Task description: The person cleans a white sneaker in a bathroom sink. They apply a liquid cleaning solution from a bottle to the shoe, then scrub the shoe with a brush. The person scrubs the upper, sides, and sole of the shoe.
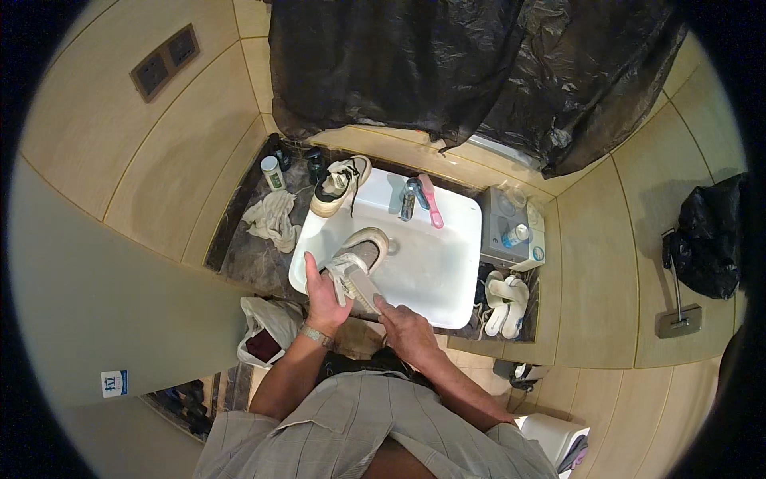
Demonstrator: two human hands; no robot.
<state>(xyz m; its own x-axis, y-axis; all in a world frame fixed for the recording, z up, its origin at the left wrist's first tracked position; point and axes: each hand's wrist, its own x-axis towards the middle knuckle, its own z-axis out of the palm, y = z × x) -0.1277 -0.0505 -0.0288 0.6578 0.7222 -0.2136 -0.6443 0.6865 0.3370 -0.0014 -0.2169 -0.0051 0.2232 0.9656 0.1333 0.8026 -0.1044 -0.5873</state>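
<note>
Left hand (324,302) half-curled, holding the beige sneaker (365,251) near frame centre, over the white sink (447,275); right hand (408,332) closed round the brush (364,289). Sneaker likely light, soft-topped, slippery if wet; best gripped by the stiffer sole.

The left forearm (290,374) and right forearm (467,391) converge from below. The left hand (324,303) turns its palm inward, thumb extended, other fingers largely hidden. The right hand (409,331) curls in a grip, knuckles uppermost.
</note>
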